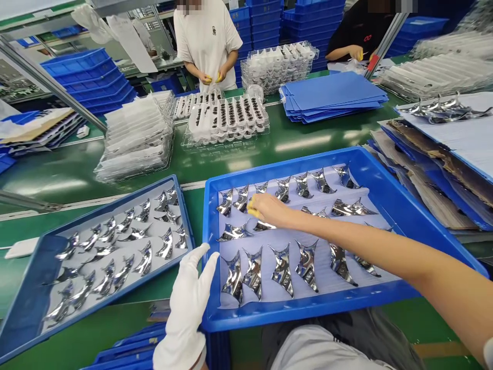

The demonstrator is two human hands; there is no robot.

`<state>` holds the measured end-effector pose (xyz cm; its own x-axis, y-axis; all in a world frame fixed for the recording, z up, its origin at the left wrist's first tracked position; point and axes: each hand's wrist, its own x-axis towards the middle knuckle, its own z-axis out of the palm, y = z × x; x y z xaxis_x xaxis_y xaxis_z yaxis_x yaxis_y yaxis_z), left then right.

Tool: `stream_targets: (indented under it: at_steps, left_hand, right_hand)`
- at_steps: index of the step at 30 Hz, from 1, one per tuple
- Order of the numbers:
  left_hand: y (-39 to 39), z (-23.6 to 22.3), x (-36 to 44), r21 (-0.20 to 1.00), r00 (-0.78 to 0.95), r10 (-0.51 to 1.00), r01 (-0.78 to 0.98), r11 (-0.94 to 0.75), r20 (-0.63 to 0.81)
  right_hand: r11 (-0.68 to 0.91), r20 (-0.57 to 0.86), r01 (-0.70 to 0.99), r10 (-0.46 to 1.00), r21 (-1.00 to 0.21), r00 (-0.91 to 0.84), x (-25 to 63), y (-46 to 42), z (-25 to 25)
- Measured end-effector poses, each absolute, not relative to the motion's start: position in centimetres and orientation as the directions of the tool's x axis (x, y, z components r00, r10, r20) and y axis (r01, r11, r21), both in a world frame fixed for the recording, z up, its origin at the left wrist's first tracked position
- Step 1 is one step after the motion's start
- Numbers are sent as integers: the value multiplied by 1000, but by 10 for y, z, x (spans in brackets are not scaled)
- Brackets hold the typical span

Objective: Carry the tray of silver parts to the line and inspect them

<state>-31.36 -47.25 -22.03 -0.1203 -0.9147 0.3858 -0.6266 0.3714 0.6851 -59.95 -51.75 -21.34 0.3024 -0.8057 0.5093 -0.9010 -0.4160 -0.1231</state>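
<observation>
My right hand (266, 209), bare with yellow finger cots, reaches across a large blue tray (300, 319). Its bent fingertips close on a shiny chrome part (262, 188) in the far row, and they hide part of it. White-gloved, my left hand (188, 303) is at the tray's near left wall, thumb and fingers stretched apart. Rows of pointed, curved chrome parts (281, 270) lie on a pale liner (269, 235) in this tray. To its left, a second blue tray (115, 293) carries several smaller chrome parts (144, 258), also on a pale liner.
Stacked clear plastic trays (134, 136) and trays of small dark pieces (229, 121) stand across the green table (208, 159). Blue sheets (333, 95) lie behind. At right is a pile of worn boards (427, 174). Two people (208, 41) work opposite.
</observation>
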Motion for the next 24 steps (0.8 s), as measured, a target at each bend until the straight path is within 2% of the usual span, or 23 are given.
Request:
stream_targets:
  at_steps: [2, 8, 16, 19, 21, 24]
  left_hand:
    - [-470, -219, -314, 700, -127, -915, -607, 376, 382]
    - [-465, -210, -317, 829, -18, -966, -508, 232, 259]
    - [-445, -175, -340, 916, 172, -943, -336, 217, 286]
    - [-450, -174, -338, 938, 170, -942, -248, 243, 289]
    - [-454, -176, -339, 965, 126, -961, -122, 231, 246]
    - [-447, -177, -358, 980, -41, -980, 45, 191, 193]
  right_hand:
    - [-369, 513, -921, -818, -125, 258, -591, -550, -201]
    - [-304, 524, -948, -825, -97, 211, -554, -609, -187]
    - [-268, 493, -949, -856, -167, 156, -541, -628, -178]
    - [-336, 552, -927, -811, -168, 194, -559, -599, -159]
    - [-452, 642, -868, -732, -207, 228, -572, -564, -150]
    - [-757, 837, -582, -500, -298, 222, -587, -498, -146]
